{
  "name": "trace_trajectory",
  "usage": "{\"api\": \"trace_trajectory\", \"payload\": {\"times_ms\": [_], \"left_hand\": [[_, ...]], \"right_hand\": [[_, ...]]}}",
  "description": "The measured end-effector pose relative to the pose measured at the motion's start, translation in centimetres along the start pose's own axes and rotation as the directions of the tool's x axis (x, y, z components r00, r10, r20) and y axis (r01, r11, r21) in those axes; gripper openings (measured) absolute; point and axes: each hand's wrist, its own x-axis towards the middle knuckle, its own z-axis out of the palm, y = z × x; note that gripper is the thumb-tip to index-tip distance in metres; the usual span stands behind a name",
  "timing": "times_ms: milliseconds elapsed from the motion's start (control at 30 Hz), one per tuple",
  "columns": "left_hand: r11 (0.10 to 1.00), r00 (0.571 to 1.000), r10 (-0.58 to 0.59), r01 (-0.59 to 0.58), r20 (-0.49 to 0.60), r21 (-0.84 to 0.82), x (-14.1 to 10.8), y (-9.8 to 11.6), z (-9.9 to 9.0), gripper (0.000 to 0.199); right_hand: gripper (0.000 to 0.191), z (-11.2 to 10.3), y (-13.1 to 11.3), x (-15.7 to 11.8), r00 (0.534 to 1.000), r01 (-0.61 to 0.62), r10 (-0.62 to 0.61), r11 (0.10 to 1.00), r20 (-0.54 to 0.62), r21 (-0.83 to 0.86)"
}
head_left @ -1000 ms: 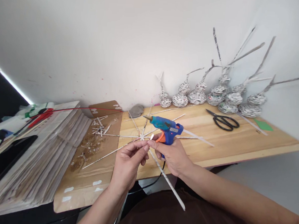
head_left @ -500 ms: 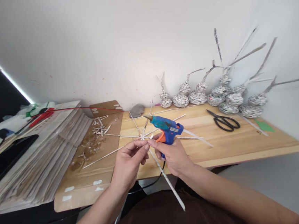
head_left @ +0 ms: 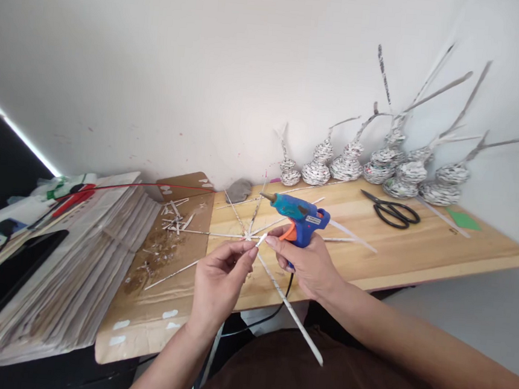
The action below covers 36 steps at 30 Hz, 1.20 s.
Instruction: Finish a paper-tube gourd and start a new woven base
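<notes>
Between the fingertips of my left hand [head_left: 222, 276] is the end of a small white paper piece [head_left: 261, 240]. My right hand [head_left: 303, 262] is wrapped round a blue glue gun [head_left: 300, 216] with an orange trigger, its nozzle pointing left. The right thumb and fingertip are close to the white piece; whether they touch it I cannot tell. Just beyond my hands, thin paper rods [head_left: 235, 213] cross in a star on the wooden board. One thicker rod [head_left: 292, 312] of the star reaches toward me over the board's front edge.
Woven paper gourds [head_left: 316, 172] stand along the wall, with black scissors [head_left: 394, 213] and a green paper [head_left: 464, 220] before them. A grey lump [head_left: 238, 191] sits behind the star. Left are cardboard [head_left: 152, 324] with scraps, stacked paper [head_left: 99, 265] and a black phone [head_left: 11, 276].
My right hand and the glue gun have shifted slightly right, away from my left hand. More of the small white piece shows between the hands.
</notes>
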Motion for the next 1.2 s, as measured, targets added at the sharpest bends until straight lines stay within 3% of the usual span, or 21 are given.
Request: {"api": "trace_trajectory", "payload": {"times_ms": [667,967,1200], "left_hand": [[0.974,0.985,0.165,-0.171,0.049,0.15,-0.3,-0.6,-0.3,0.016],[0.978,0.992,0.12,-0.124,0.035,0.167,-0.4,-0.3,-0.2,0.018],[0.966,0.988,0.152,-0.15,0.005,0.209,-0.2,0.3,-0.7,0.018]], "right_hand": [[0.021,-0.1,-0.8,-0.4,1.0,0.009,-0.007,0.997,0.024,-0.077],[0.015,0.0,-1.0,-0.6,0.998,0.029,-0.021,0.988,0.058,-0.149],[0.023,-0.4,-1.0,-0.5,0.996,0.012,-0.001,0.993,0.086,-0.119]]}}
